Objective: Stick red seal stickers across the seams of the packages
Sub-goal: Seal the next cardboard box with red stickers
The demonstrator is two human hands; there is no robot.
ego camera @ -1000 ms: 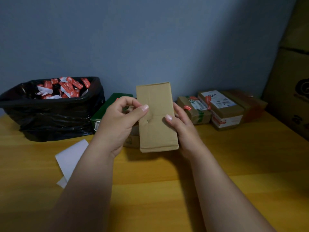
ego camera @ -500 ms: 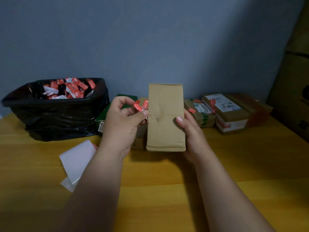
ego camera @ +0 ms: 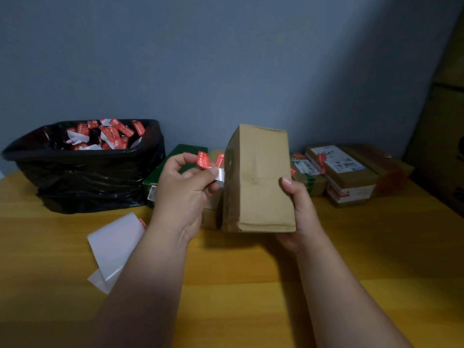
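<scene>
1. The brown box (ego camera: 261, 179) is hiding most of a small box (ego camera: 211, 212) sitting behind it in the middle of the frame.
2. The left hand (ego camera: 185, 192) is covering part of the green box (ego camera: 175, 159).
3. The words on the red sticker (ego camera: 204, 160) are looking too small to read.
4. The big carton (ego camera: 442, 126) is getting cut off by the right edge.
5. The right hand's (ego camera: 298, 209) fingers are hiding behind the brown box.

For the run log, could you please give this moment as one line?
left hand: pinches red seal sticker | right hand: holds brown package upright | sticker: not yet applied
</scene>
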